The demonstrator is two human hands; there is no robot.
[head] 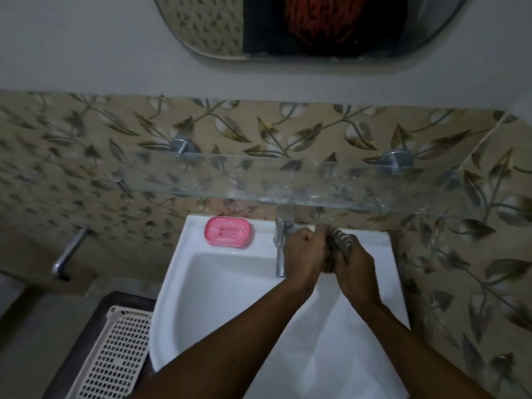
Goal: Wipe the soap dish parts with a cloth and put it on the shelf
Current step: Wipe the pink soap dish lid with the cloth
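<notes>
A pink soap dish (229, 232) rests on the back left rim of the white sink (184, 283). Above it, a glass shelf (201, 180) runs along the tiled wall on metal brackets. Both hands meet over the sink's back right, just right of the tap. My left hand (305, 251) and my right hand (355, 263) are closed together on a grey striped cloth (341, 240) bunched between them. Whether anything lies inside the cloth is hidden.
A chrome tap (280, 243) stands at the sink's back middle, close to my left hand. Another metal spout (67, 251) sticks out of the wall at left. A white perforated basket (115, 352) sits low left. A mirror (311, 24) hangs above.
</notes>
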